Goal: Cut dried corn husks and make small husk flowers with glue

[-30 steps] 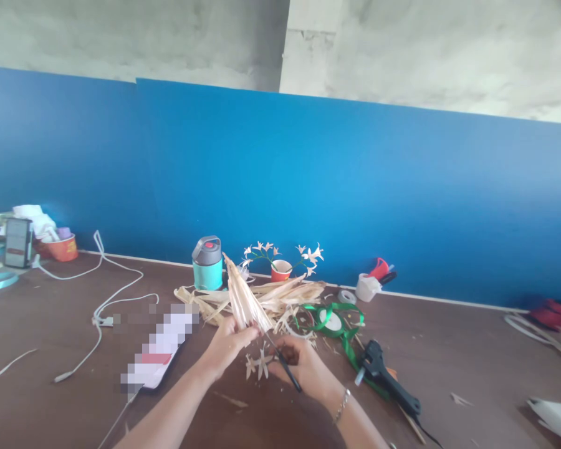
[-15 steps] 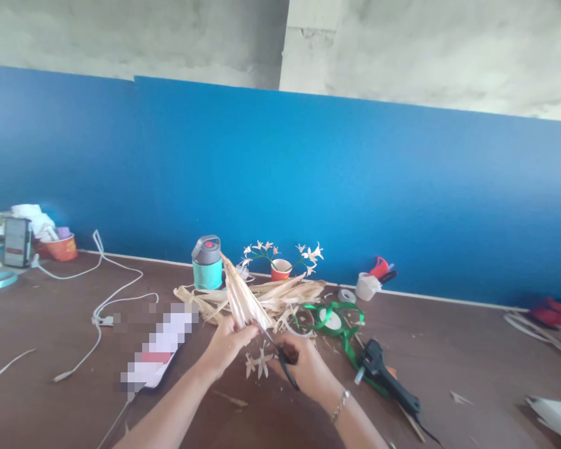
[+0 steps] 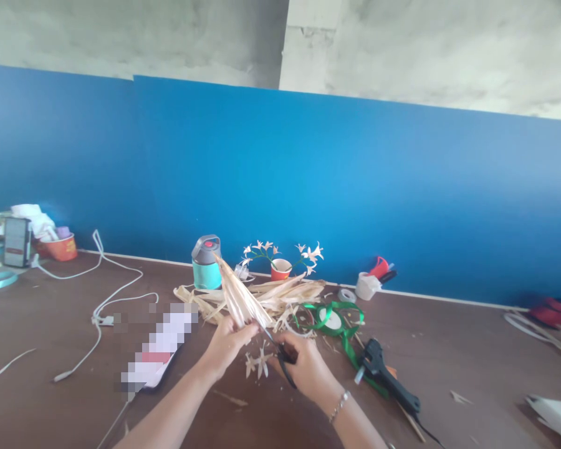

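Observation:
Between its thumb and fingers, my left hand (image 3: 230,345) pinches a dry corn husk (image 3: 237,293), whose pointed tip leans up and to the left. My right hand (image 3: 303,362) is closed around the handles of black scissors (image 3: 286,362). The scissor blades reach the husk's lower right edge, beside my left fingertips. Just below the hands lie small pale husk flowers (image 3: 262,363). Behind the held piece spreads a pile of dry husks (image 3: 299,293). A spool of green ribbon (image 3: 330,319) is to the right of the pile.
A black glue gun (image 3: 388,377) lies at right with its cord trailing. Behind the husks stand a teal-and-grey flask (image 3: 207,265) and a paper cup (image 3: 281,270) with flower stems. A phone (image 3: 166,346) and white cables (image 3: 116,299) are at left. A blue partition (image 3: 280,168) borders the table.
The husk's tip has swung slightly to the left in my left hand. The scissors have shifted a little, and both hands stay in nearly the same place.

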`<move>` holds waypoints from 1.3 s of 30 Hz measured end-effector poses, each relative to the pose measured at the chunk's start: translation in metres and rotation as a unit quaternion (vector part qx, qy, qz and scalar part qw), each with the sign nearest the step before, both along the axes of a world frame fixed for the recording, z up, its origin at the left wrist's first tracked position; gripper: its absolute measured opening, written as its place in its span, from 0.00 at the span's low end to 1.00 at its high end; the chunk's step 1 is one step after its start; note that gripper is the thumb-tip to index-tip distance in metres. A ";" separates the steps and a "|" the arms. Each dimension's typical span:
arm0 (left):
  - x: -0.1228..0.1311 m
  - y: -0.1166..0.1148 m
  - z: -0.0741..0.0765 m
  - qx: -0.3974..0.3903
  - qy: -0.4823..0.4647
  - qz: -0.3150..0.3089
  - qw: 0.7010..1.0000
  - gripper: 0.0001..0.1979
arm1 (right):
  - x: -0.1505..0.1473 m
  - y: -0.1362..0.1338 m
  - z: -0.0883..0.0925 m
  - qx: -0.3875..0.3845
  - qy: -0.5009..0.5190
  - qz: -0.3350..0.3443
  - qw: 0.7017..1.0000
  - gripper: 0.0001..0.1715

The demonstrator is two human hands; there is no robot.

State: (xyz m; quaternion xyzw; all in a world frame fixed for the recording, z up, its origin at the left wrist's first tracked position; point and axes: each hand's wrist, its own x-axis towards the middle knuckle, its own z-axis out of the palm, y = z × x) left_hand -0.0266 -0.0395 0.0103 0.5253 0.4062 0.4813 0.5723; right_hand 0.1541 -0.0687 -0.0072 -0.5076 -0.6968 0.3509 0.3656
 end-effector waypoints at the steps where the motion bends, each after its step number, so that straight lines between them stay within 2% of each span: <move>1: 0.000 0.000 0.000 -0.002 -0.002 0.001 1.000 0.10 | 0.000 0.000 0.000 0.000 -0.001 0.000 1.000 0.10; 9: 0.004 -0.002 -0.004 -0.014 -0.024 -0.006 1.000 0.10 | -0.003 -0.003 0.006 0.006 -0.005 -0.010 1.000 0.09; 18: 0.003 -0.002 -0.004 -0.014 -0.055 -0.020 0.998 0.11 | -0.001 0.000 -0.001 0.013 -0.013 -0.012 1.000 0.08; 24: -0.001 0.001 -0.003 0.002 -0.065 0.060 0.996 0.09 | -0.003 -0.001 0.002 0.004 -0.024 -0.014 1.000 0.09; 33: 0.002 0.002 -0.007 -0.004 -0.114 0.041 0.993 0.08 | -0.004 -0.004 0.007 0.010 -0.031 -0.019 0.999 0.09; 39: 0.004 0.002 -0.011 -0.014 -0.147 0.029 0.989 0.07 | -0.004 -0.003 0.005 0.010 -0.021 -0.015 1.000 0.09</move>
